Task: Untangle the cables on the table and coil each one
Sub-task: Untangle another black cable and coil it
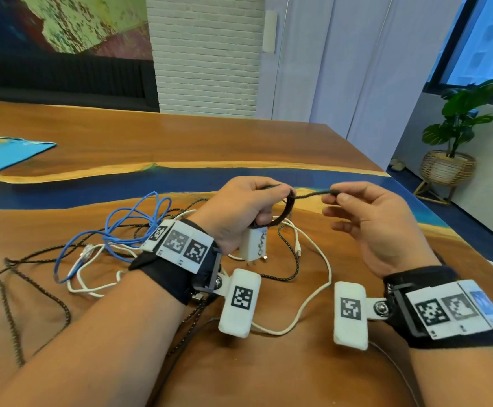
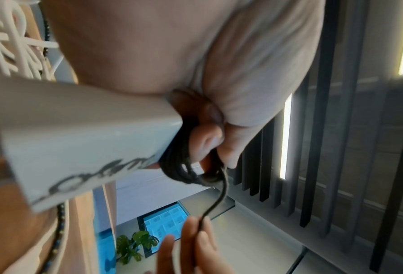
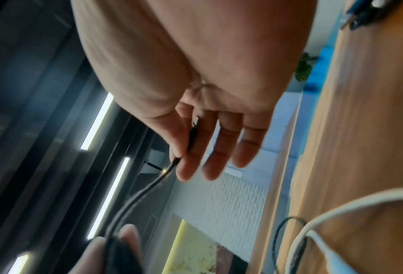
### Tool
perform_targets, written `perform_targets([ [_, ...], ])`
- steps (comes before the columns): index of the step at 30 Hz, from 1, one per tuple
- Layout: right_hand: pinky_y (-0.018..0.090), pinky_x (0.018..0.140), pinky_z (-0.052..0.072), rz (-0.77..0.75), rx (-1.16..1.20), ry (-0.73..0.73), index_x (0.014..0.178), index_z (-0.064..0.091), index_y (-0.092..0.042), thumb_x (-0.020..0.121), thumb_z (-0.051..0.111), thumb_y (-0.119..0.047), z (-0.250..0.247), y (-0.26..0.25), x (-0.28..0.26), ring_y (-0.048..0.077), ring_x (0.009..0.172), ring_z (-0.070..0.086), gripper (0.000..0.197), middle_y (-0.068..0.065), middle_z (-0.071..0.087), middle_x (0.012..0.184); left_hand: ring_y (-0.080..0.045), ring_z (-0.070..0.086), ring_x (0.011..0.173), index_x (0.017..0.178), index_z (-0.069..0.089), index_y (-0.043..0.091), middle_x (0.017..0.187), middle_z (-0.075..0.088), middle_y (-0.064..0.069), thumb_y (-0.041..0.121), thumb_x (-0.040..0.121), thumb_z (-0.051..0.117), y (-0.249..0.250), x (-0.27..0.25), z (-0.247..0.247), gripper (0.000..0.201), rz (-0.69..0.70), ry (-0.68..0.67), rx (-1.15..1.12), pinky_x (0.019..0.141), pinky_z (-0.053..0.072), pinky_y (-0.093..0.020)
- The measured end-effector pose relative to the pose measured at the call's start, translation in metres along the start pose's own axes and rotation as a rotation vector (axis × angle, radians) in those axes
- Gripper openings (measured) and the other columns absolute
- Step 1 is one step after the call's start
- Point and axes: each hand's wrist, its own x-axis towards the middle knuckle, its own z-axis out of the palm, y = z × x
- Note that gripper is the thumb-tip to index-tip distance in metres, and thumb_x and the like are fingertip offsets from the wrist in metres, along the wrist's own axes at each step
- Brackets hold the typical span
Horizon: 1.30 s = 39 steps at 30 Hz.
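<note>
Gripping black coil, left hand; right hand pinches its end.

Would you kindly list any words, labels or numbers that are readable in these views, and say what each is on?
White charger block: dark cursive script on its side, too blurred to read in either view.
Wrist bands: square black-and-white marker codes only, no letters.
Blue label on the right wrist band: too small to read.
Nothing else bears text.

4 cable types on the table: 1 blue cable, 1 white cable, 1 braided black cable, 1 dark cable coiled. 1 white charger. 2 hands.
</note>
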Motion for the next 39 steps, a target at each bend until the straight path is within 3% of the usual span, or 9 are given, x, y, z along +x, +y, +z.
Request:
perform_targets([
  [2, 0.030, 0.076, 0.054, -0.018, -0.225, -0.047, 0.102, 0.075, -0.016, 0.098, 0.060, -0.003, 0.001, 0.001, -0.001, 0.016, 0.093, 0.072, 0.020, 0.002, 0.079, 0.093, -0.010, 0.033, 0.054, 0.101, 0.072, 0.007, 0.063, 0.035, 0.003, 0.021, 0.104, 0.056, 0.001, 0.001, 0.002, 0.022, -0.002, 0.013, -0.055, 0.052, 0.032, -0.020],
  [5, 0.016, 0.072, 0.055, -0.034, -0.270, -0.114, 0.104, 0.076, -0.010, 0.095, 0.059, 0.008, 0.011, -0.001, -0.006, 0.000, 0.086, 0.072, 0.026, 0.004, 0.079, 0.094, -0.011, 0.032, 0.054, 0.101, 0.071, 0.005, 0.061, 0.032, 0.003, 0.022, 0.106, 0.054, -0.003, 0.003, 0.008, 0.024, 0.007, 0.038, -0.027, 0.049, 0.032, -0.018],
  [8, 0.027, 0.089, 0.059, -0.100, -0.204, -0.175, 0.103, 0.078, -0.015, 0.095, 0.058, 0.009, 0.023, -0.003, -0.012, 0.012, 0.099, 0.074, 0.033, 0.003, 0.079, 0.100, -0.012, 0.032, 0.054, 0.098, 0.071, 0.006, 0.062, 0.033, 0.003, 0.022, 0.105, 0.055, -0.007, 0.005, 0.009, 0.023, -0.012, 0.080, -0.048, 0.049, 0.033, -0.020],
  [11, 0.023, 0.084, 0.058, -0.132, -0.156, -0.196, 0.098, 0.080, -0.018, 0.092, 0.067, 0.000, 0.029, -0.007, -0.018, 0.013, 0.095, 0.074, 0.023, 0.002, 0.080, 0.096, -0.012, 0.033, 0.054, 0.095, 0.072, 0.009, 0.060, 0.034, 0.004, 0.023, 0.105, 0.056, -0.008, 0.007, 0.007, 0.023, -0.033, 0.131, -0.100, 0.051, 0.033, -0.022],
  [16, 0.027, 0.073, 0.056, -0.195, -0.307, 0.057, 0.094, 0.081, -0.026, 0.090, 0.076, -0.020, 0.024, -0.003, -0.012, 0.019, 0.088, 0.066, 0.009, -0.002, 0.075, 0.092, -0.011, 0.032, 0.052, 0.100, 0.072, 0.011, 0.060, 0.029, 0.005, 0.027, 0.106, 0.052, -0.002, 0.003, 0.006, 0.027, -0.055, 0.108, -0.188, 0.054, 0.031, -0.025],
  [21, 0.019, 0.070, 0.054, -0.276, -0.321, 0.175, 0.092, 0.079, -0.027, 0.092, 0.074, -0.021, 0.019, 0.000, -0.009, 0.006, 0.081, 0.068, 0.007, -0.008, 0.075, 0.084, -0.013, 0.028, 0.053, 0.114, 0.067, 0.007, 0.062, 0.023, 0.003, 0.032, 0.109, 0.045, 0.004, -0.003, 0.019, 0.033, -0.076, 0.029, -0.292, 0.058, 0.023, -0.029],
  [24, 0.023, 0.055, 0.055, -0.174, -0.175, 0.144, 0.094, 0.076, -0.015, 0.096, 0.068, -0.014, 0.027, 0.003, -0.010, 0.013, 0.068, 0.067, 0.009, 0.002, 0.071, 0.078, -0.013, 0.024, 0.054, 0.108, 0.055, 0.009, 0.059, 0.023, 0.005, 0.028, 0.109, 0.045, 0.005, -0.004, 0.022, 0.022, -0.066, 0.015, -0.299, 0.053, 0.024, -0.024],
  [30, 0.027, 0.066, 0.061, 0.113, 0.418, 0.012, 0.105, 0.069, -0.002, 0.100, 0.057, -0.008, 0.041, 0.004, -0.011, 0.021, 0.078, 0.069, 0.014, 0.014, 0.069, 0.093, -0.013, 0.024, 0.051, 0.083, 0.039, 0.018, 0.058, 0.022, 0.004, 0.025, 0.109, 0.045, 0.004, -0.004, 0.020, 0.027, -0.051, 0.018, -0.268, 0.051, 0.025, -0.023],
  [39, 0.024, 0.060, 0.057, 0.209, 0.427, -0.090, 0.102, 0.069, -0.008, 0.103, 0.054, -0.013, 0.040, 0.010, -0.010, 0.012, 0.066, 0.062, 0.016, 0.008, 0.065, 0.085, -0.012, 0.026, 0.049, 0.081, 0.039, 0.018, 0.056, 0.028, 0.004, 0.024, 0.107, 0.051, 0.002, -0.004, 0.022, 0.029, -0.059, 0.016, -0.204, 0.046, 0.030, -0.019],
])
